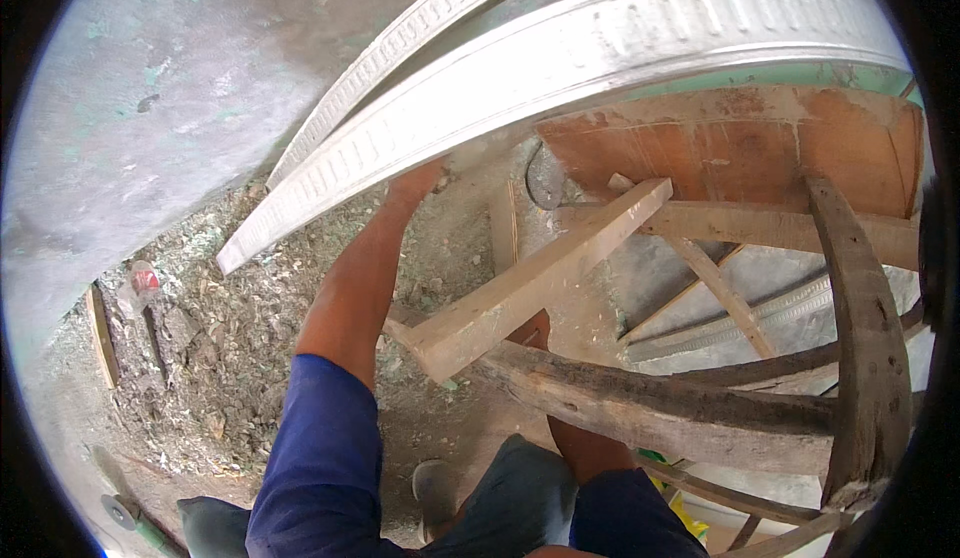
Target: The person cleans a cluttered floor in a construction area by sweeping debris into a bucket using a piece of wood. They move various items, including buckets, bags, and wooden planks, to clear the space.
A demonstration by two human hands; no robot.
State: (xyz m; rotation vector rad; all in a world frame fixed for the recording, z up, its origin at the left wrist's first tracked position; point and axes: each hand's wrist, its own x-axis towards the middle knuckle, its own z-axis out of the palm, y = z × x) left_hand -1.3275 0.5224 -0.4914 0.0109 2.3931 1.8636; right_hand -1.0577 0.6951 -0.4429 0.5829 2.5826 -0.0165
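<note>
My left hand (421, 181) reaches forward under the lower edge of a long white fluted cornice moulding (555, 63). Its fingers are mostly hidden, so I cannot tell whether they grip the moulding. A narrower-looking second moulding (360, 93) runs behind the first, against the wall. My right hand (534, 328) shows only in a small gap between a pale wooden plank (540, 280) and a weathered timber beam (660, 400). The beam crosses over my right forearm, and the fingers are out of sight.
A heap of plaster chips (225, 363) covers the floor at left, with a clear bottle (139, 284) and a wood strip (101, 337). A green angle grinder (131, 517) lies lower left. At right stand a timber frame (862, 333) and a brown board (735, 145); another moulding (742, 319) lies beyond.
</note>
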